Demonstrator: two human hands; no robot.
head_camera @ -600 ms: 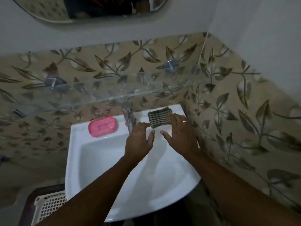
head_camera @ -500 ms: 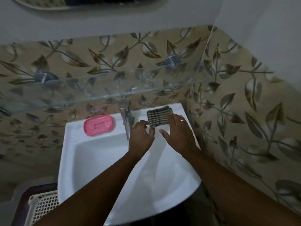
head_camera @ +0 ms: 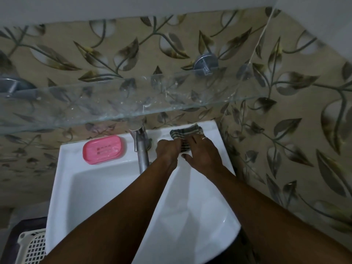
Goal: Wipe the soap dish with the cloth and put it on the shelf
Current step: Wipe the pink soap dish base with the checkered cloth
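A pink soap dish (head_camera: 104,149) lies on the sink's back ledge, left of the tap. A dark checked cloth (head_camera: 183,133) lies on the ledge at the back right corner. My left hand (head_camera: 168,151) pinches the cloth's near edge with curled fingers. My right hand (head_camera: 203,151) lies on the cloth's near right part, fingers spread over it, a ring on one finger. A glass shelf (head_camera: 118,103) runs along the wall above the sink, with nothing on it.
The white sink (head_camera: 80,187) fills the middle, with a metal tap (head_camera: 141,147) at its back. Leaf-patterned tiled walls close in behind and at the right. A white lattice basket (head_camera: 32,248) stands low at the left.
Both hands have moved forward onto the cloth. My left hand has closed on its near edge, and the cloth is bunched and pulled slightly toward me.
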